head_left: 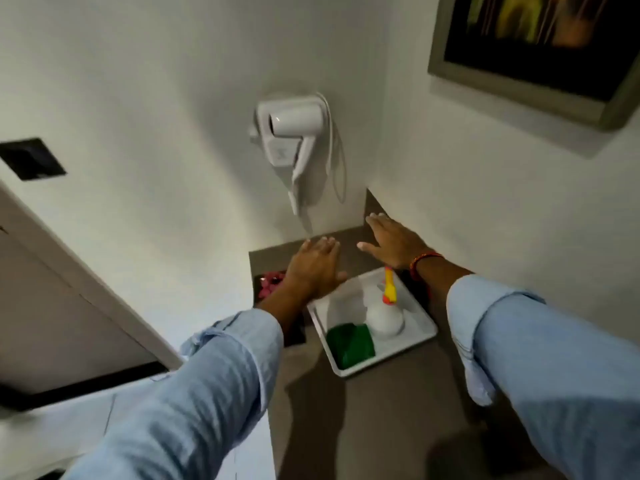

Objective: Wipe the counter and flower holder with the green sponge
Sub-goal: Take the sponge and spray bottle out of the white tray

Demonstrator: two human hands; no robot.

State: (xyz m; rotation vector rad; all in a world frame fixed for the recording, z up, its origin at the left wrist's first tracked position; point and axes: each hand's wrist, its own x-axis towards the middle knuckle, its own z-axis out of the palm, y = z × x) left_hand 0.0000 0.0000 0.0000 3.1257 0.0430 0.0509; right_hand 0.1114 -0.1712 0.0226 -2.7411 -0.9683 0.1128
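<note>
**Green sponge in the tray, both hands flat and empty**

Head view. Green, folded or crumpled, and lying in the near left corner of a white tray [420, 336]: the sponge [350, 344], untouched. Just beside it, in the same tray, a white spray bottle [385, 318] with a yellow and orange trigger head, upright, nozzle toward the far wall. Tray set on a brown-grey counter [374, 417] that runs into a corner of white walls.

Left hand [313, 268] stretched forward, palm down, fingers spread, holding nothing; hovering over or resting at the far left corner of the tray, contact hard to judge. Right hand [391, 242] likewise open and flat, palm down, fingers splayed wide, empty, over the bare counter near the wall corner beyond the tray. Red and orange thread band [420, 263] at the right wrist. Light blue sleeves [214, 386] rolled on both forearms.

Under the left wrist, at the counter's left edge, a dark holder with pink flowers [268, 284], mostly hidden by the arm; shape unclear. On the wall above, a white hair dryer [294, 133] in its mount, cord looped down on the right side. Upper right, a framed picture [540, 46], blurred. Far left, a dark rectangular wall plate [33, 159]. Lower left, a pale door or panel with a dark strip beneath, blurred.
</note>
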